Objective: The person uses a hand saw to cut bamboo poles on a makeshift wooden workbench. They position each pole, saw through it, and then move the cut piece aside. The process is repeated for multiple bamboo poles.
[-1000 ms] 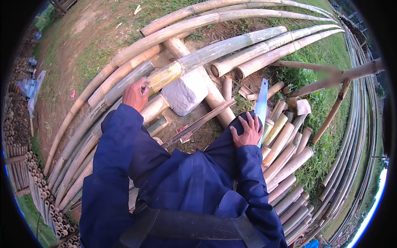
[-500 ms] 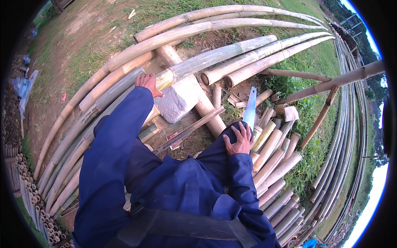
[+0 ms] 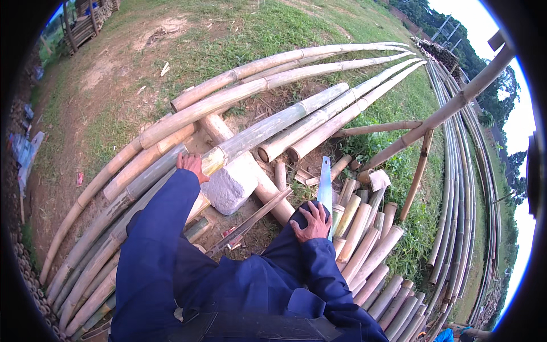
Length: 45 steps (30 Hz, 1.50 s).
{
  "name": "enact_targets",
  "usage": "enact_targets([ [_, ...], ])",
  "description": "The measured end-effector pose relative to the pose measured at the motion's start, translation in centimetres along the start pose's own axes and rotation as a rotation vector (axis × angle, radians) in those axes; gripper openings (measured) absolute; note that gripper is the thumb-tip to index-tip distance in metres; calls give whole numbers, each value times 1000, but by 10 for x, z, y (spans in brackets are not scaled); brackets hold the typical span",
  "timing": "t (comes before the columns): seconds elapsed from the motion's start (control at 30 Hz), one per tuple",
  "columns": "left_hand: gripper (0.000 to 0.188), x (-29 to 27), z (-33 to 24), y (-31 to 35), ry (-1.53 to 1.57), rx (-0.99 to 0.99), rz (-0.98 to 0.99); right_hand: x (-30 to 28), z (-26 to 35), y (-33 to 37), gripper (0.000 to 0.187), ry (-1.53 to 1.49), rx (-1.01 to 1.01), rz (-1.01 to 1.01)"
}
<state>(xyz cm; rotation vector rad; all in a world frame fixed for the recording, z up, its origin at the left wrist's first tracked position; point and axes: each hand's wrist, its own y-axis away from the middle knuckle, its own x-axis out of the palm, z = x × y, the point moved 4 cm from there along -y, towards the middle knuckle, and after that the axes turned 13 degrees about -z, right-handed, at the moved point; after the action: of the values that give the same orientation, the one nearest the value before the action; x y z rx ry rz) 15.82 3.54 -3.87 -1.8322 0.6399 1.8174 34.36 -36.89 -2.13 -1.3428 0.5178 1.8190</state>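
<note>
My left hand [image 3: 192, 165] grips a bamboo pole from above, its fingers bent over the top and the thumb set apart. Just right of it is the pale yellow end of a green-grey bamboo pole [image 3: 273, 125], by a whitish stone block [image 3: 229, 187]. My right hand [image 3: 312, 222] lies on my right knee, its fingers spread and nothing in them. Beside that knee a handsaw [image 3: 325, 185] stands with its blade upright; its handle is hidden from view.
Long bamboo poles [image 3: 239, 91] lie across a thick bamboo crosspiece [image 3: 279, 205]. Cut bamboo lengths [image 3: 364, 239] are stacked at my right. A split bamboo strip [image 3: 250, 222] slants before my legs. A bamboo rail [image 3: 444, 119] on props stands at the right, with more long poles beyond.
The view has tilted upward, showing more grass and sky at the far side. Both hands keep their places, left on the pole and right on the knee; the saw stays beside the knee.
</note>
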Motion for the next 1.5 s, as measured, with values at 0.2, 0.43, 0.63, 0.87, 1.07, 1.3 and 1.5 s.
enact_targets([
  [0.2,90,-14,53,23,-15,35,-103,5,-3,0,60,81,-20,-10],
  [0.43,89,-44,208,110,-190,23,-254,10,18,-2,60,61,-54,25],
  [0.63,88,-63,280,169,-288,-105,-211,7,22,-3,58,86,-45,4],
  [0.87,90,-82,279,177,-289,-28,-312,3,14,2,58,139,-31,26],
  [1.07,91,-119,247,205,-273,-44,-346,-2,17,2,54,136,-59,-38],
  [1.3,93,-125,240,219,-339,-51,-302,1,1,-25,50,110,-159,-198],
  [1.5,96,-143,265,265,-471,-182,-168,5,-10,-60,46,111,-141,-114],
])
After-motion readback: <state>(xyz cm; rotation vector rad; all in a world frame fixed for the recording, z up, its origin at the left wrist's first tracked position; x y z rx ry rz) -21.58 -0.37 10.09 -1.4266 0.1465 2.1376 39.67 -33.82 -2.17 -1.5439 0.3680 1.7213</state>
